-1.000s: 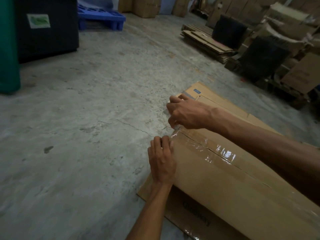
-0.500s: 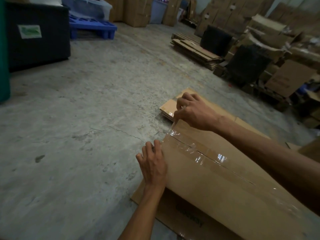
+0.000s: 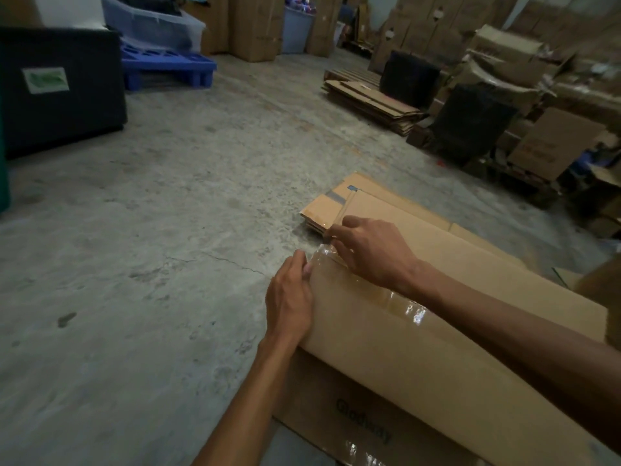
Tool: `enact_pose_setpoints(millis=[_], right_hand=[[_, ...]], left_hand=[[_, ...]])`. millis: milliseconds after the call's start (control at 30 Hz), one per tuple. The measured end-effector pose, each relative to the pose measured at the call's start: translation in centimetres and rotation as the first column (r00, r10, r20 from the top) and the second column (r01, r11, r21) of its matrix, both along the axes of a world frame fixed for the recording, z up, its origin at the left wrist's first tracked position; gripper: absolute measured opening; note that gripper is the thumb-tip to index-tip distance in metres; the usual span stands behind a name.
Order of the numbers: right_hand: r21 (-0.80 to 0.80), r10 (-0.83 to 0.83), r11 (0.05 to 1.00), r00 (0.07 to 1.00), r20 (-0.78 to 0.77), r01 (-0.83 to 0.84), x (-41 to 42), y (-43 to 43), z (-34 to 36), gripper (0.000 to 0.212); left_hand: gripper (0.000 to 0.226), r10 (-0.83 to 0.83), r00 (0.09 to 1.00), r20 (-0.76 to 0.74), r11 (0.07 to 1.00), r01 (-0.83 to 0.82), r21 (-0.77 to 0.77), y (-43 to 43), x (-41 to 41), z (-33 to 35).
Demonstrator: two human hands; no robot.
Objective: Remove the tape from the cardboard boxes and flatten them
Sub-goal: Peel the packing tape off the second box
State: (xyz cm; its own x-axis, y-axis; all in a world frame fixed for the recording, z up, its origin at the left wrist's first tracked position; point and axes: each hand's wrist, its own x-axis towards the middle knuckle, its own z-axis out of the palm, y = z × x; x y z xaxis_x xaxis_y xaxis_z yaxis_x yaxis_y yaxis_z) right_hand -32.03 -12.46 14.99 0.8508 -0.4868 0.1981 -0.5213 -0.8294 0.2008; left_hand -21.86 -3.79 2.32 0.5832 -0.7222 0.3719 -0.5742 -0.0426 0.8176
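Note:
A long brown cardboard box (image 3: 420,358) lies on the concrete floor in front of me, on top of flattened cardboard (image 3: 366,428). Clear shiny tape (image 3: 406,309) runs along its top seam and wraps over the box's left end. My left hand (image 3: 290,301) grips that left end, fingers curled over the edge beside the tape. My right hand (image 3: 373,250) reaches over the top corner and pinches the crinkled tape end (image 3: 324,255) there.
More flattened boxes (image 3: 339,203) lie just beyond the long box. A stack of flattened cardboard (image 3: 373,102) and piled boxes (image 3: 537,95) fill the right side. A black bin (image 3: 60,89) and a blue pallet (image 3: 168,67) stand at the far left.
My left hand has slid up the box's left end toward the tape. My right hand stays at the top corner, now pinching the tape end. The view has tilted upward.

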Motion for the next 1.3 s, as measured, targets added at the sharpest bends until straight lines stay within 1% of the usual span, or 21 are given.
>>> enact_pose_setpoints(millis=[100, 367, 467, 567, 700, 867, 1000, 1067, 1133, 1200, 1233, 1267, 1300], right_hand=[[0.007, 0.036, 0.999, 0.999, -0.003, -0.036, -0.6, 0.6, -0.6, 0.026], [-0.018, 0.028, 0.999, 1.0, 0.008, -0.028, -0.4, 1.1, -0.5, 0.025], [-0.074, 0.039, 0.996, 0.997, -0.061, -0.043, -0.2, 1.3, -0.1, 0.021], [-0.083, 0.043, 0.995, 0.994, -0.104, -0.052, -0.7, 1.8, -0.2, 0.019], [-0.022, 0.052, 0.998, 0.996, -0.071, -0.054, -0.4, 2.4, -1.2, 0.021], [0.062, 0.095, 0.994, 0.989, -0.112, -0.088, -0.3, 3.0, -3.0, 0.027], [0.045, 0.131, 0.991, 0.978, -0.164, -0.125, -2.1, 3.1, -4.1, 0.021], [0.047, 0.142, 0.99, 0.975, -0.17, -0.136, -3.4, 3.0, -4.4, 0.025], [0.05, 0.153, 0.988, 0.978, -0.143, -0.147, -4.7, 2.6, -4.8, 0.028], [0.058, 0.114, 0.992, 0.985, -0.128, -0.108, -5.8, 2.3, -5.5, 0.028], [0.063, 0.095, 0.994, 0.986, -0.134, -0.087, -6.1, 2.2, -5.9, 0.029], [0.066, 0.085, 0.995, 0.985, -0.148, -0.076, -6.2, 2.3, -6.4, 0.03], [0.058, 0.076, 0.996, 0.984, -0.161, -0.067, -6.3, 2.3, -6.8, 0.032]], left_hand=[[0.023, 0.004, 1.0, -0.016, 0.999, -0.004, -0.032, -0.1, -0.3, 1.1], [0.025, 0.02, 1.0, 0.014, 0.999, -0.019, -0.041, 0.3, -0.4, 2.7], [0.023, 0.026, 0.998, 0.05, 0.999, -0.025, -0.027, 0.6, 0.1, 3.7], [0.021, 0.06, 0.993, 0.098, 0.998, -0.061, 0.012, 1.0, 1.9, 5.0], [0.019, 0.06, 0.985, 0.16, 0.99, -0.08, 0.119, 1.6, 4.9, 4.9], [0.019, 0.045, 0.989, 0.14, 0.975, -0.074, 0.207, 3.2, 8.2, 2.3], [0.019, 0.085, 0.989, 0.123, 0.963, -0.113, 0.246, 3.8, 10.7, 0.9], [0.019, 0.11, 0.986, 0.123, 0.96, -0.138, 0.243, 4.0, 11.7, 0.6], [0.019, 0.143, 0.981, 0.128, 0.953, -0.172, 0.251, 4.0, 12.0, 0.5], [0.015, 0.179, 0.971, 0.161, 0.935, -0.219, 0.278, 3.8, 11.4, 0.5], [0.007, 0.202, 0.958, 0.202, 0.916, -0.258, 0.308, 3.7, 11.0, 0.5], [0.007, 0.216, 0.939, 0.266, 0.892, -0.301, 0.338, 3.6, 10.4, 0.5], [0.021, 0.216, 0.915, 0.342, 0.87, -0.339, 0.358, 3.2, 9.6, 0.6]])
